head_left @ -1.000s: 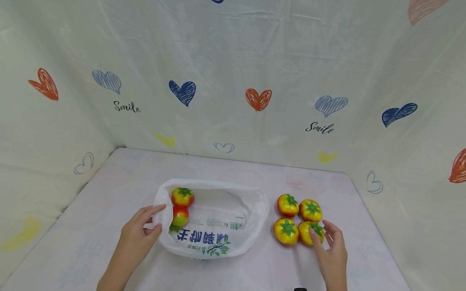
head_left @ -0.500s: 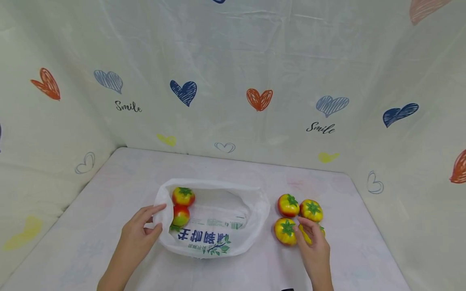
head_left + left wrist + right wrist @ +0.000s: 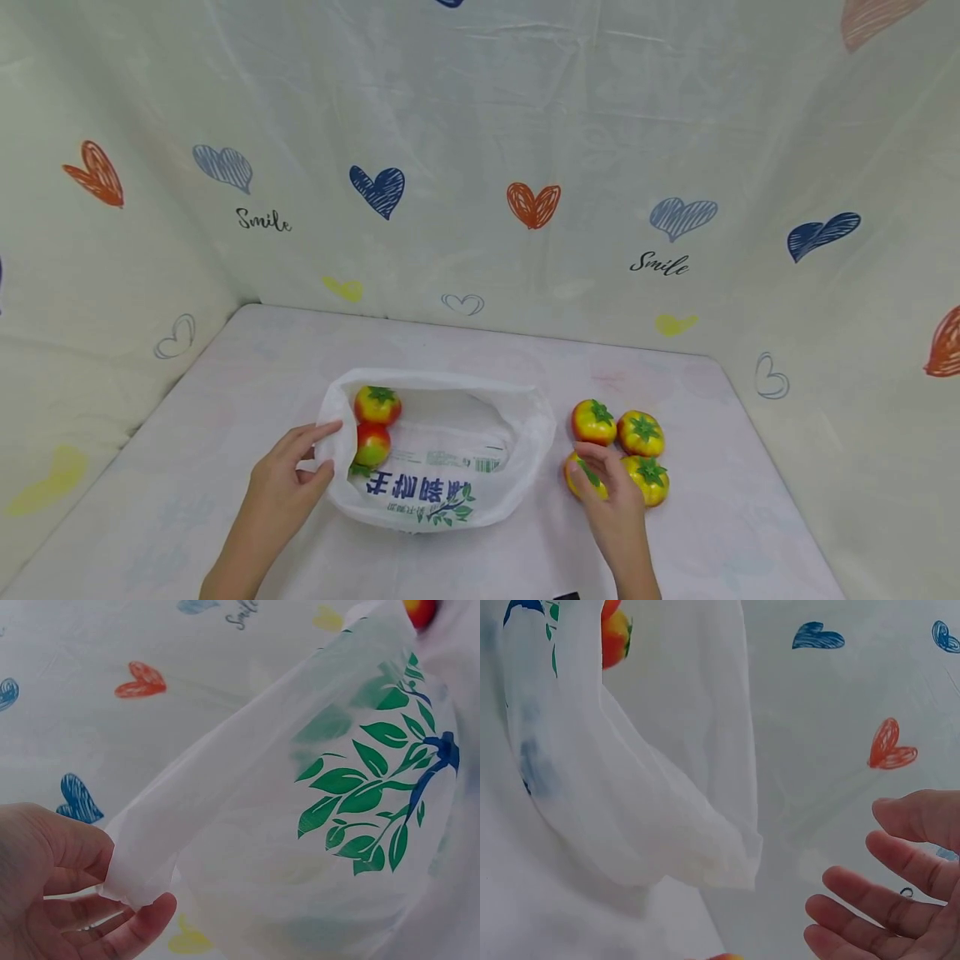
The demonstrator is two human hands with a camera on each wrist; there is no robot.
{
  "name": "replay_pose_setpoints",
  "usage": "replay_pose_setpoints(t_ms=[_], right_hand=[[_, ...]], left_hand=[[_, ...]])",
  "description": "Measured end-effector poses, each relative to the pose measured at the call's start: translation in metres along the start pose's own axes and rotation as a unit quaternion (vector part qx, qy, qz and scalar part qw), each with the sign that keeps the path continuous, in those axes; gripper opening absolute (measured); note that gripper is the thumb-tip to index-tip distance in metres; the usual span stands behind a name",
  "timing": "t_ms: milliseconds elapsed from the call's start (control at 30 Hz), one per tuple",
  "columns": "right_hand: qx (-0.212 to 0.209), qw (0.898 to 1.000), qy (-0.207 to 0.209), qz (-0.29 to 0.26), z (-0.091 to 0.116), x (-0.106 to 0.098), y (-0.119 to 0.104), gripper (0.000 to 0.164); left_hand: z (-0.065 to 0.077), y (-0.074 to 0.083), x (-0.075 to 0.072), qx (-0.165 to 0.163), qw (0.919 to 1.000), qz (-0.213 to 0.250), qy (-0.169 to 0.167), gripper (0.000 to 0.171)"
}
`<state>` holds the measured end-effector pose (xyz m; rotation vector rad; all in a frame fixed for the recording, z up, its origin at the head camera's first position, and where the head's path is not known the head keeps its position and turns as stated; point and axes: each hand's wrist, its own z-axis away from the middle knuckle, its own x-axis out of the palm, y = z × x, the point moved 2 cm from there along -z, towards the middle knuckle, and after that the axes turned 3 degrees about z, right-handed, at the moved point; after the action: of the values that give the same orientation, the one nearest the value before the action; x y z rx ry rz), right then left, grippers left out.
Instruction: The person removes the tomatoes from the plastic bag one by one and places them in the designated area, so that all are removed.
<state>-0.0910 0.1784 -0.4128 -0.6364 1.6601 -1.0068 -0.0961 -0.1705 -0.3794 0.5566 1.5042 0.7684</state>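
A white plastic bag with blue lettering and green leaves lies with its mouth wide apart. My left hand pinches its left rim between thumb and fingers; the left wrist view shows the folded plastic edge in that grip. Inside the bag are two red-and-yellow tomatoes with green leafy tops. My right hand hovers over the front left tomato of a group on the right, partly hiding it. In the right wrist view its fingers are spread, with nothing between them.
Beside the right hand sit three more tomatoes: one behind left, one behind right and one front right. A pale cloth covers the table. Behind hangs a curtain printed with hearts.
My right hand has moved left, from the front right tomato to above the front left one. The left hand and the bag have stayed in place.
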Motion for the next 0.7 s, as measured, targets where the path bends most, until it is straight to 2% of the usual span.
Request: replay_pose_setpoints(t_ms=[300, 500, 700], right_hand=[[-0.013, 0.998, -0.063, -0.013, -0.003, 0.021, -0.014, 0.026], [-0.037, 0.99, -0.132, -0.025, -0.01, 0.037, -0.019, 0.028], [-0.064, 0.984, -0.167, -0.017, -0.019, 0.047, -0.028, 0.032]], left_hand=[[0.0, 0.001, 0.0, -0.002, 1.0, -0.003, -0.004, 0.046], [0.0, -0.001, -0.001, -0.001, 1.0, -0.003, -0.003, 0.046], [0.0, 0.0, 0.0, 0.003, 1.0, -0.003, -0.001, 0.046]])
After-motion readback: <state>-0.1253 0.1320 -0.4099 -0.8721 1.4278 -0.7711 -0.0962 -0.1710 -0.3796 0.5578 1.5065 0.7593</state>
